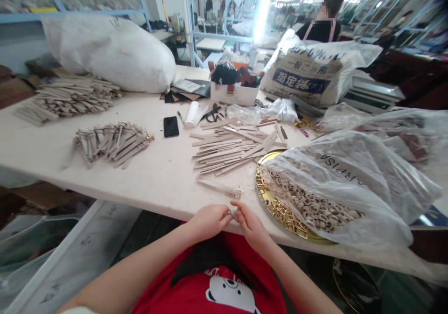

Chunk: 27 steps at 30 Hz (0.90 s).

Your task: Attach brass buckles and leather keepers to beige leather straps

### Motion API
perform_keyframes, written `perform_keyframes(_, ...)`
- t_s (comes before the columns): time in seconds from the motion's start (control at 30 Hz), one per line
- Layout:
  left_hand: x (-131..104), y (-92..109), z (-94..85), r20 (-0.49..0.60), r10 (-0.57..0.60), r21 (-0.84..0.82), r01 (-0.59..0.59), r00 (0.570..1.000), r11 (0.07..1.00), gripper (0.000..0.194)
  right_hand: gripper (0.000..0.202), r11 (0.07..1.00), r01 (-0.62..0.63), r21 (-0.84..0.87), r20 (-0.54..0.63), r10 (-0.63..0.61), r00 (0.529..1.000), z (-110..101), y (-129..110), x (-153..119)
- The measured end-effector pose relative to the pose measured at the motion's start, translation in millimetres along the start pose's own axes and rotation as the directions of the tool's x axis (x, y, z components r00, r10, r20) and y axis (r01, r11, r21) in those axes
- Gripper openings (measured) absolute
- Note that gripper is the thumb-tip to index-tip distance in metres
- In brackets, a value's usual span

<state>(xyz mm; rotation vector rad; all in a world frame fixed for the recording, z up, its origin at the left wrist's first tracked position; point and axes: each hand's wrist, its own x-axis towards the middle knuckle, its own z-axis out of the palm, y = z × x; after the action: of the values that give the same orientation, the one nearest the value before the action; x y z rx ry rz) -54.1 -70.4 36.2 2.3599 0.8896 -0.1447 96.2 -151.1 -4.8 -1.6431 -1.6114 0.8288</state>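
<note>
At the table's front edge my left hand (209, 219) and my right hand (249, 224) meet, fingertips pinched together. Between them is a small beige strap loop (231, 214), partly hidden by the fingers. Just beyond my hands lies a strap with gold-coloured hardware (220, 188) at its right end. Farther back, loose beige strips (229, 150) are spread in a pile. On my right a round gold tray (261, 183) holds gold buckles (285, 216) and many small beige loops (315, 206) in a clear plastic bag (364, 164).
On the left lie a bundle of straps with metal ends (112, 143) and a larger strip pile (75, 97). A phone (171, 126), a white roll (192, 114) and a white box (234, 94) stand farther back. Big bags (112, 52) line the rear; a person (324, 27) is beyond.
</note>
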Motion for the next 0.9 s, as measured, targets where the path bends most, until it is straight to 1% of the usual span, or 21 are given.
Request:
perform_keyframes(0.1, 19.9, -10.2, -10.6, -0.072, 0.027, 0.077, -0.022, 0.997, 0.997, 0.033, 0.035, 0.984, -0.016, -0.175, -0.093, 0.000, 0.996, -6.9, 7.9, 24.2)
perform_keyframes(0.17, 31.7, -20.0, -22.1, -0.164, 0.047, 0.101, -0.031, 0.985, 0.994, 0.033, 0.036, 0.958, -0.064, -0.280, -0.195, 0.008, 0.981, -10.3, 15.0, 31.8)
perform_keyframes(0.2, 38.0, -25.2, -29.1, -0.219, 0.035, 0.114, -0.010, 0.975, 0.993, 0.032, 0.037, 0.950, -0.089, -0.300, -0.246, 0.013, 0.969, -10.7, 18.8, 32.6)
perform_keyframes(0.27, 53.6, -34.9, -44.3, -0.313, -0.030, 0.137, 0.077, 0.949, 0.988, 0.030, 0.037, 0.951, -0.115, -0.285, -0.325, 0.017, 0.945, -8.3, 26.2, 29.8)
perform_keyframes(0.37, 85.6, -45.1, -63.6, -0.380, -0.125, 0.152, 0.195, 0.917, 0.969, 0.030, 0.035, 0.966, -0.106, -0.235, -0.382, 0.008, 0.924, 0.0, 35.3, 21.9)
perform_keyframes(0.47, 117.6, -50.1, -73.5, -0.410, -0.168, 0.164, 0.254, 0.897, 0.953, 0.027, 0.032, 0.975, -0.097, -0.199, -0.407, 0.008, 0.914, 5.2, 39.2, 18.1)
perform_keyframes(0.53, 131.4, -52.4, -75.4, -0.423, -0.185, 0.175, 0.280, 0.887, 0.944, 0.024, 0.029, 0.980, -0.084, -0.181, -0.416, 0.001, 0.909, 5.1, 38.4, 18.5)
perform_keyframes(0.63, 138.0, -56.0, -74.7, -0.428, -0.191, 0.192, 0.296, 0.883, 0.936, 0.021, 0.025, 0.982, -0.059, -0.179, -0.396, -0.017, 0.918, 2.9, 33.9, 20.5)
perform_keyframes(0.77, 135.0, -58.5, -75.1, -0.425, -0.188, 0.201, 0.295, 0.885, 0.934, 0.020, 0.025, 0.982, -0.060, -0.182, -0.387, -0.016, 0.922, 1.9, 28.2, 21.2)
perform_keyframes(0.9, 134.9, -57.1, -81.0, -0.410, -0.233, 0.163, 0.322, 0.882, 0.933, 0.028, 0.023, 0.986, -0.049, -0.161, -0.402, -0.020, 0.916, 2.1, 25.1, 19.9)
